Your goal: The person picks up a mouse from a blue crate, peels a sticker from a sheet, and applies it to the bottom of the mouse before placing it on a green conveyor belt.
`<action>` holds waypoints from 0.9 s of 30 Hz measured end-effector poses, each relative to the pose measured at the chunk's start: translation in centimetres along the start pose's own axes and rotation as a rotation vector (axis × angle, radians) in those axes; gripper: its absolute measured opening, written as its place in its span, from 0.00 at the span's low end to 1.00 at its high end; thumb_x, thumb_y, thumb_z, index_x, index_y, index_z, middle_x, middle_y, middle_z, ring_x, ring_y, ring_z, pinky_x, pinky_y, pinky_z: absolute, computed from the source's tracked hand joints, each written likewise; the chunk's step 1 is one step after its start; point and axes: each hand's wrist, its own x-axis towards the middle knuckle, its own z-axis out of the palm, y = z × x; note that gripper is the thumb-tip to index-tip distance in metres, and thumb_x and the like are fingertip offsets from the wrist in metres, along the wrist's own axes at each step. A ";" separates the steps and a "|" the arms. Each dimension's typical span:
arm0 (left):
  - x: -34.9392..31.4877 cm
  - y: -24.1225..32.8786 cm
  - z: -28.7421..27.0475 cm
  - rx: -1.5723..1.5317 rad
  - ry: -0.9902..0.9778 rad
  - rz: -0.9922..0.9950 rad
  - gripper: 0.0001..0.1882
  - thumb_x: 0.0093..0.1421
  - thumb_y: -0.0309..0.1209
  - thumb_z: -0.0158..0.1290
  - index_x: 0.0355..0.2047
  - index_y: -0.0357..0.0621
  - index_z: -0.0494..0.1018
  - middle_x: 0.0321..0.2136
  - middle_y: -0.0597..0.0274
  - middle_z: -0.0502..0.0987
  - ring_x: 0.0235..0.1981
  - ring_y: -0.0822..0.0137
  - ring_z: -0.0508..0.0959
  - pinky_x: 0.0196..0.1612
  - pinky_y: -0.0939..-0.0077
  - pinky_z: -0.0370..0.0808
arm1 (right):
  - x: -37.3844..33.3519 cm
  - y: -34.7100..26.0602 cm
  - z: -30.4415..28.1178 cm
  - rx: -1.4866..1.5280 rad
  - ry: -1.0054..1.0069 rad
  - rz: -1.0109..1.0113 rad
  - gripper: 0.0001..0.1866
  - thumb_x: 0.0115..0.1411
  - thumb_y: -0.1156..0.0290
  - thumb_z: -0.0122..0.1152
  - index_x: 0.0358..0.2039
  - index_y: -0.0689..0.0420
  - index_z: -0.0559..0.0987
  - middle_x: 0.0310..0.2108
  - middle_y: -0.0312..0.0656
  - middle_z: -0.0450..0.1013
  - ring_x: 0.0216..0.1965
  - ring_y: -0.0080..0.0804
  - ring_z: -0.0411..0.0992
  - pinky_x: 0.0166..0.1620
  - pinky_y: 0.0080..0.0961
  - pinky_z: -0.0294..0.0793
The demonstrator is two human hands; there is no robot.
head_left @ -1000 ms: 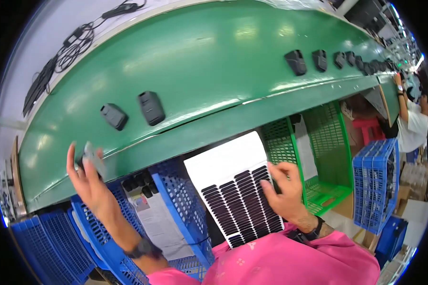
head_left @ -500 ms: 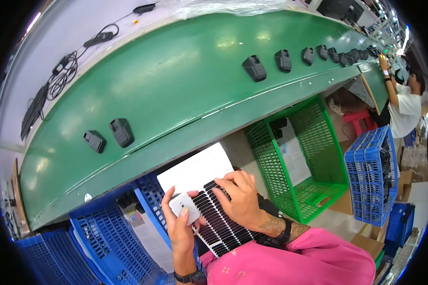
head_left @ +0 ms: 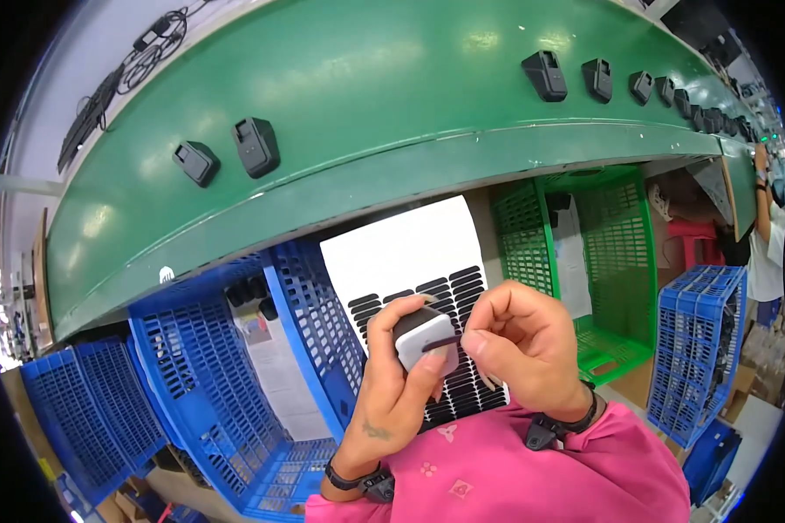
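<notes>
My left hand (head_left: 399,397) grips a small white-and-grey device (head_left: 424,341) with a dark strip on its face. My right hand (head_left: 525,344) pinches at that strip with thumb and forefinger, right beside the device. Under both hands lies a white backing sheet (head_left: 407,253) with rows of black oblong stickers, resting on my lap. Several dark devices (head_left: 256,146) ride the green conveyor belt (head_left: 366,78) in front of me.
A blue plastic crate (head_left: 218,383) stands below the belt on the left, a green crate (head_left: 584,261) on the right, more blue crates (head_left: 702,349) stacked far right. Another person (head_left: 767,235) stands at the belt's far right end. Cables (head_left: 122,78) lie beyond the belt.
My left hand came back from the belt's edge with the device, over the sticker sheet. My right hand left the sheet and now pinches at the device's face.
</notes>
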 end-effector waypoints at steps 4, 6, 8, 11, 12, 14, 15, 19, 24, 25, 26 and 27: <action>-0.2 0.5 0.4 0.175 -0.063 0.048 0.23 0.63 0.28 0.44 0.57 0.41 0.53 0.33 0.59 0.70 0.23 0.75 0.69 0.26 0.80 0.68 | 0.1 -0.1 0.1 0.020 -0.003 -0.023 0.04 0.55 0.81 0.55 0.31 0.65 0.70 0.24 0.35 0.70 0.22 0.14 0.68 0.24 0.12 0.68; -0.4 0.3 0.5 0.150 -0.060 0.018 0.23 0.63 0.28 0.44 0.57 0.41 0.53 0.33 0.59 0.71 0.23 0.75 0.69 0.26 0.80 0.68 | -0.2 0.1 -0.2 -0.002 -0.026 -0.028 0.04 0.56 0.81 0.56 0.32 0.66 0.71 0.25 0.36 0.71 0.26 0.15 0.71 0.28 0.13 0.71; -0.4 0.0 0.2 0.114 -0.085 -0.025 0.23 0.63 0.30 0.45 0.56 0.41 0.53 0.34 0.57 0.72 0.23 0.73 0.70 0.27 0.78 0.69 | -0.2 0.2 -0.4 -0.046 -0.020 -0.001 0.03 0.56 0.82 0.56 0.31 0.66 0.72 0.24 0.36 0.71 0.25 0.16 0.72 0.28 0.13 0.72; -0.3 0.0 0.0 0.105 -0.112 -0.085 0.23 0.63 0.30 0.45 0.56 0.40 0.53 0.36 0.55 0.72 0.26 0.71 0.72 0.30 0.77 0.70 | -0.1 0.6 -0.4 -0.022 -0.014 -0.003 0.03 0.55 0.82 0.56 0.31 0.67 0.72 0.23 0.36 0.72 0.24 0.16 0.71 0.27 0.13 0.71; -0.3 -0.1 0.0 0.102 -0.108 -0.090 0.23 0.63 0.30 0.45 0.56 0.40 0.53 0.36 0.55 0.72 0.26 0.71 0.72 0.30 0.77 0.70 | -0.1 0.5 -0.2 -0.022 -0.016 0.005 0.03 0.55 0.82 0.56 0.31 0.67 0.72 0.23 0.36 0.72 0.24 0.16 0.71 0.27 0.13 0.71; -0.3 -0.2 0.1 0.136 -0.093 -0.020 0.23 0.63 0.31 0.45 0.56 0.40 0.53 0.38 0.54 0.71 0.31 0.68 0.73 0.34 0.75 0.71 | 0.0 0.4 0.2 -0.023 0.042 0.025 0.04 0.53 0.80 0.57 0.26 0.65 0.70 0.22 0.37 0.69 0.20 0.15 0.67 0.22 0.11 0.65; -0.3 -0.3 0.0 0.133 -0.091 -0.023 0.23 0.63 0.31 0.45 0.56 0.40 0.53 0.38 0.54 0.71 0.31 0.68 0.73 0.34 0.75 0.71 | 0.1 0.3 0.4 -0.024 0.042 0.030 0.04 0.53 0.80 0.57 0.26 0.65 0.70 0.22 0.37 0.69 0.20 0.15 0.67 0.22 0.11 0.65; -0.3 -0.4 0.0 0.101 -0.084 -0.055 0.23 0.64 0.32 0.45 0.56 0.39 0.53 0.39 0.52 0.71 0.35 0.65 0.74 0.38 0.73 0.71 | 0.2 0.6 -0.1 -0.015 -0.003 0.018 0.03 0.54 0.82 0.56 0.28 0.67 0.71 0.23 0.38 0.71 0.22 0.17 0.70 0.25 0.14 0.70; -0.3 -0.7 -0.1 0.109 -0.071 -0.058 0.23 0.64 0.33 0.44 0.56 0.39 0.53 0.39 0.52 0.72 0.35 0.65 0.74 0.39 0.72 0.71 | 0.4 1.0 -0.1 -0.049 -0.032 -0.004 0.03 0.56 0.83 0.55 0.31 0.69 0.71 0.23 0.40 0.73 0.24 0.20 0.73 0.27 0.16 0.74; -0.2 -0.7 0.0 0.100 -0.072 -0.060 0.23 0.64 0.33 0.44 0.56 0.39 0.53 0.39 0.52 0.72 0.35 0.65 0.74 0.39 0.72 0.71 | 0.3 1.0 -0.1 -0.058 -0.016 -0.013 0.03 0.56 0.83 0.55 0.30 0.69 0.71 0.23 0.40 0.73 0.23 0.20 0.73 0.26 0.16 0.74; -0.2 -0.7 0.0 0.092 -0.074 -0.062 0.22 0.64 0.32 0.44 0.55 0.39 0.53 0.39 0.52 0.72 0.35 0.65 0.74 0.38 0.72 0.71 | 0.3 1.1 -0.1 -0.067 0.002 -0.024 0.03 0.55 0.83 0.55 0.30 0.68 0.71 0.23 0.40 0.73 0.23 0.20 0.73 0.26 0.16 0.74; -0.2 -0.6 0.0 0.093 -0.070 -0.062 0.22 0.64 0.32 0.44 0.55 0.39 0.53 0.39 0.52 0.72 0.35 0.65 0.74 0.38 0.72 0.71 | 0.3 1.3 0.0 -0.066 -0.002 -0.023 0.03 0.55 0.83 0.55 0.30 0.68 0.71 0.23 0.40 0.73 0.23 0.20 0.73 0.26 0.16 0.74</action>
